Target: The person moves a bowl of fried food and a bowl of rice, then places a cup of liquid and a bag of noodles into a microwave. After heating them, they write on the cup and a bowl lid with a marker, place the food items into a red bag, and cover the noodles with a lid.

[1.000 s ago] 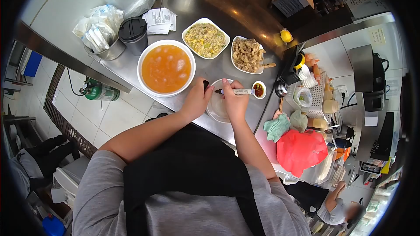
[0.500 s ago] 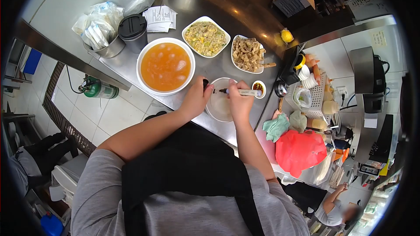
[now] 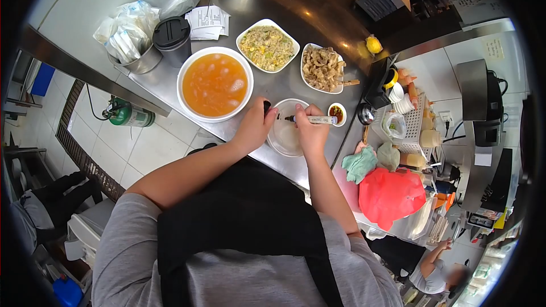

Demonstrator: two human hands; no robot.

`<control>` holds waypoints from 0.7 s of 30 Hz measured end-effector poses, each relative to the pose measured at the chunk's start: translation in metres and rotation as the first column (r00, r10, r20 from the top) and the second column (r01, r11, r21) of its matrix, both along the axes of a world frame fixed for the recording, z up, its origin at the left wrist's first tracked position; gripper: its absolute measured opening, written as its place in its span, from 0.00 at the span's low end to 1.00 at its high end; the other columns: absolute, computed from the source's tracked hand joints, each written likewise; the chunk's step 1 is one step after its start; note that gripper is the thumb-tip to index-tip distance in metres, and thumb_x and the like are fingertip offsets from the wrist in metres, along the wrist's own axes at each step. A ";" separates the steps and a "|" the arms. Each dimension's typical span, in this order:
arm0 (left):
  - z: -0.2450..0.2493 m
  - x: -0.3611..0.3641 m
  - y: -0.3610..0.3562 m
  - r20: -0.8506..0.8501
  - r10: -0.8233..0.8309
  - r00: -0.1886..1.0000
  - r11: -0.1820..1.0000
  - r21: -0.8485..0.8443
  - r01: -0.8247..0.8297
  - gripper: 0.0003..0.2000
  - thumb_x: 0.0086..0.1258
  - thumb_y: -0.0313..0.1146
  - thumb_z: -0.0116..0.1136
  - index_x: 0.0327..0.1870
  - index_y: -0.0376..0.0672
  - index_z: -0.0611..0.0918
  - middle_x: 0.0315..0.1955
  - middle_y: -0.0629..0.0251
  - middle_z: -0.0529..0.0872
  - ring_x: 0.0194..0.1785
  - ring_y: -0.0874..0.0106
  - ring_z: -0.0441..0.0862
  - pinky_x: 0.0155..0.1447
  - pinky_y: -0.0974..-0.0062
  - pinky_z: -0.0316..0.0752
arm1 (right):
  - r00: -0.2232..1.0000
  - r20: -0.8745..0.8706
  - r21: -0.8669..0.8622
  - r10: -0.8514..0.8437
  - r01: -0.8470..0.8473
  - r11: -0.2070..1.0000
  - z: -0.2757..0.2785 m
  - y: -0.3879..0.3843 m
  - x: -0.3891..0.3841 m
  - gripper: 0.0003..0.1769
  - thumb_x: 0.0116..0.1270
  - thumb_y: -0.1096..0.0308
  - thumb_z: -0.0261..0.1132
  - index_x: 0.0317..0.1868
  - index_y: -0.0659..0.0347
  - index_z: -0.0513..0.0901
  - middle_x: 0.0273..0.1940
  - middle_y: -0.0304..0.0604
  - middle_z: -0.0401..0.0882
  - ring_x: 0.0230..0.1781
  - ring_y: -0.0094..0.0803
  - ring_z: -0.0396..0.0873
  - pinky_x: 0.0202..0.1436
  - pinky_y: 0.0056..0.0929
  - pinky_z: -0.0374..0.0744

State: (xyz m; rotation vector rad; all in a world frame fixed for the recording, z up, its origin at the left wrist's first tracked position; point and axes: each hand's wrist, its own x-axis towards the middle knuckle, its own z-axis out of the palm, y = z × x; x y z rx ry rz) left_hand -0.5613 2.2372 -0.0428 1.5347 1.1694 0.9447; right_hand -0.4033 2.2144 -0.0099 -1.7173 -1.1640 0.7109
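Note:
Over a round translucent plastic lid (image 3: 284, 141) at the counter's front edge, my right hand (image 3: 312, 139) grips a white marker (image 3: 322, 119). Its dark tip points left, close to a few small black marks on the lid. My left hand (image 3: 253, 129) is closed around a black marker cap (image 3: 267, 106) and rests at the lid's left side. Just left of it stands a large white bowl (image 3: 183, 99) of orange soup. Behind the lid are a bowl of fried rice (image 3: 268, 49) and a bowl of browned meat pieces (image 3: 322, 69). A small sauce cup (image 3: 337, 115) sits to the right.
At the back left are a black-lidded cup (image 3: 172, 40), paper receipts (image 3: 207, 23) and a metal container of packets (image 3: 145, 62). A red plastic bag (image 3: 391, 198) and a green cloth (image 3: 359, 165) lie on the right. Another person (image 3: 432, 270) is at lower right.

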 end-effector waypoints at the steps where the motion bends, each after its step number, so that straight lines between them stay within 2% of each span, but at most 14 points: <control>1: -0.001 0.000 0.000 -0.001 0.000 1.000 1.000 -0.001 0.000 0.13 0.75 0.35 0.55 0.45 0.33 0.70 0.33 0.45 0.82 0.38 0.48 0.82 0.43 0.58 0.74 | 1.000 -0.001 -0.001 0.000 0.000 1.000 0.002 -0.001 -0.003 0.21 0.68 0.65 0.68 0.18 0.59 0.71 0.16 0.33 0.72 0.17 0.18 0.68 0.23 0.22 0.66; 3: -0.002 0.000 0.001 -0.002 -0.007 1.000 1.000 0.012 0.007 0.13 0.75 0.35 0.55 0.46 0.33 0.70 0.34 0.45 0.82 0.38 0.49 0.82 0.44 0.58 0.75 | 1.000 -0.025 -0.007 -0.011 0.010 1.000 0.008 -0.002 -0.009 0.21 0.65 0.66 0.69 0.18 0.62 0.70 0.17 0.32 0.68 0.20 0.19 0.62 0.24 0.27 0.64; 7: 0.000 -0.001 0.000 -0.003 -0.005 1.000 1.000 -0.012 0.005 0.13 0.75 0.35 0.55 0.46 0.33 0.70 0.34 0.45 0.82 0.39 0.48 0.82 0.44 0.58 0.75 | 0.999 -0.043 -0.012 -0.004 0.004 1.000 0.003 -0.003 -0.003 0.20 0.65 0.66 0.69 0.18 0.62 0.71 0.16 0.33 0.68 0.20 0.19 0.62 0.24 0.27 0.64; 10: -0.001 0.000 0.000 -0.006 -0.003 1.000 1.000 0.005 0.003 0.13 0.75 0.35 0.55 0.46 0.33 0.70 0.34 0.45 0.82 0.39 0.48 0.82 0.44 0.57 0.75 | 1.000 0.012 0.011 0.021 -0.021 1.000 0.004 -0.003 -0.004 0.22 0.67 0.64 0.68 0.17 0.59 0.71 0.16 0.31 0.71 0.17 0.17 0.66 0.22 0.22 0.64; 12: -0.003 -0.001 0.001 -0.006 -0.003 1.000 1.000 0.021 0.003 0.13 0.75 0.35 0.55 0.46 0.33 0.70 0.34 0.44 0.82 0.40 0.48 0.82 0.44 0.57 0.75 | 1.000 -0.003 -0.007 -0.002 0.002 1.000 0.007 -0.003 -0.006 0.20 0.64 0.67 0.69 0.18 0.63 0.71 0.16 0.33 0.67 0.19 0.19 0.62 0.24 0.27 0.64; 16: 0.000 -0.001 0.000 -0.008 -0.005 1.000 1.000 -0.008 0.005 0.13 0.75 0.35 0.55 0.46 0.33 0.71 0.34 0.44 0.82 0.40 0.47 0.82 0.44 0.57 0.75 | 1.000 -0.003 -0.019 -0.001 0.001 1.000 0.009 -0.004 -0.007 0.21 0.65 0.67 0.69 0.18 0.62 0.71 0.16 0.33 0.67 0.19 0.19 0.62 0.23 0.27 0.64; 18: -0.003 0.000 0.000 -0.003 0.005 1.000 1.000 -0.016 -0.005 0.12 0.75 0.34 0.57 0.44 0.34 0.71 0.33 0.50 0.80 0.37 0.56 0.80 0.43 0.64 0.74 | 1.000 0.003 0.002 0.009 -0.009 1.000 0.008 -0.004 -0.006 0.21 0.65 0.66 0.69 0.18 0.62 0.71 0.16 0.32 0.67 0.19 0.19 0.62 0.23 0.27 0.64; 21: -0.004 0.000 0.000 0.000 0.006 1.000 1.000 -0.004 -0.006 0.12 0.74 0.34 0.57 0.44 0.34 0.71 0.33 0.50 0.79 0.36 0.56 0.80 0.43 0.64 0.73 | 1.000 -0.004 -0.003 0.003 -0.003 1.000 0.008 -0.004 -0.007 0.20 0.65 0.66 0.69 0.18 0.63 0.71 0.16 0.32 0.68 0.19 0.19 0.62 0.23 0.27 0.64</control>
